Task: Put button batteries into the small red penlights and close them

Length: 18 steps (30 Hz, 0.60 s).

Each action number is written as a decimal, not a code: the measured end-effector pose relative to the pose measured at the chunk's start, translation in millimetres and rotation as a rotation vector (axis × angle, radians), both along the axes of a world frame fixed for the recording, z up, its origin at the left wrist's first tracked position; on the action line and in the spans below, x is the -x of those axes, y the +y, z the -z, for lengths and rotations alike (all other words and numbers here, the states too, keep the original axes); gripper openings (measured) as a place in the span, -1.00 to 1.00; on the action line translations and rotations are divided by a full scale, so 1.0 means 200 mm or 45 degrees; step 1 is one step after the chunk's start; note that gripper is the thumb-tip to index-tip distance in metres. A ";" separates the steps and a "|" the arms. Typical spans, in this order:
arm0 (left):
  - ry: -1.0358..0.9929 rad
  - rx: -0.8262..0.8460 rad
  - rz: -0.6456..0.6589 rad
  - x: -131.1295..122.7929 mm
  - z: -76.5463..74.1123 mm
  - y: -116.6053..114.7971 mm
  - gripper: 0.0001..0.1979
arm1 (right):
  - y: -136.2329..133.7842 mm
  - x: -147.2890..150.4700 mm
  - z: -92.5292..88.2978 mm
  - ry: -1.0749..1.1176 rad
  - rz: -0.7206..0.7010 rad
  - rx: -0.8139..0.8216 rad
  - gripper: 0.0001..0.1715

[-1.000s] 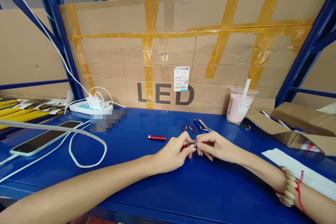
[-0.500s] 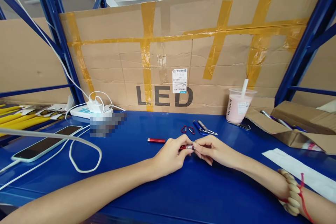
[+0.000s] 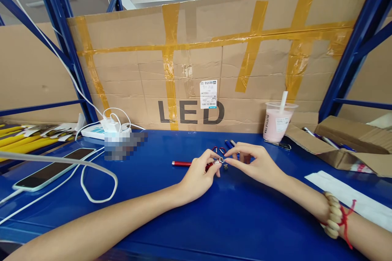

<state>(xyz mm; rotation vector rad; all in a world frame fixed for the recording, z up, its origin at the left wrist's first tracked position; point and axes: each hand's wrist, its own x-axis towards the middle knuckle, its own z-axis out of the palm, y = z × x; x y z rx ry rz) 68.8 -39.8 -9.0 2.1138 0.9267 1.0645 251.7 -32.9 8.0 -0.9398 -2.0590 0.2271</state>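
Observation:
My left hand (image 3: 199,173) is closed around a small red metal tube (image 3: 211,165) with a silver end, which points right. My right hand (image 3: 257,163) is just right of that end, thumb and forefinger apart, with nothing visible between them. Below the fingertips, a small dark metallic piece (image 3: 226,167) lies on the blue tabletop. Another red metal tube (image 3: 180,163) rests behind my left hand. Beyond the hands are two small red carabiners (image 3: 222,151). Blue and silver pen-shaped tools (image 3: 228,144) are partly hidden by my right hand.
At the back right stands a pink drink cup (image 3: 278,124) with a straw, beside an open cardboard box (image 3: 343,161) of pens. White paper (image 3: 339,191) lies right. On the left are a phone (image 3: 55,169), white cables and a power strip (image 3: 92,131). Cardboard (image 3: 137,77) walls off the back.
My right hand has come off the red tube's end and its fingers have parted. The silver end now shows, and the small dark piece is visible on the table below it.

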 end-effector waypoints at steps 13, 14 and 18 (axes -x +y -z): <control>0.039 0.009 0.031 0.01 0.00 -0.01 -0.86 | 0.03 -0.01 0.01 -0.040 -0.131 -0.168 -0.81; 0.038 0.007 0.034 0.01 0.00 -0.01 -0.86 | 0.03 -0.01 0.01 -0.035 -0.135 -0.175 -0.81; 0.042 -0.010 0.054 0.01 -0.01 0.00 -0.82 | 0.02 -0.01 0.00 -0.026 -0.146 -0.186 -0.80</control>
